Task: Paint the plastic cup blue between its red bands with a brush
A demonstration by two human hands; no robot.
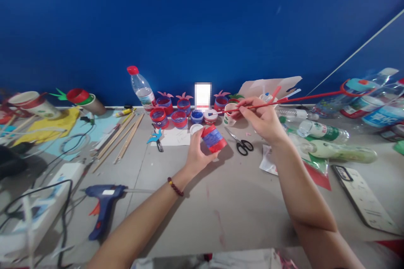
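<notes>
My left hand (197, 151) is wrapped round a small cup (214, 138) painted blue with red bands, holding it tilted above the grey table (240, 201). My right hand (263, 119) pinches a long red-handled paintbrush (285, 101). The brush tip reaches left to a small white pot of paint (210, 116) beside a pot of blue paint (197, 115). A white lid (195, 128) lies just behind the cup. Several finished red-and-blue cups (172, 111) with pink leaf tops stand at the back.
Black scissors (241, 143) lie right of the cup. A blue glue gun (102, 204), cables and wooden sticks (121, 136) sit on the left. A water bottle (142, 88) stands at the back. Plastic bottles (328, 134) and a phone (362, 197) lie on the right.
</notes>
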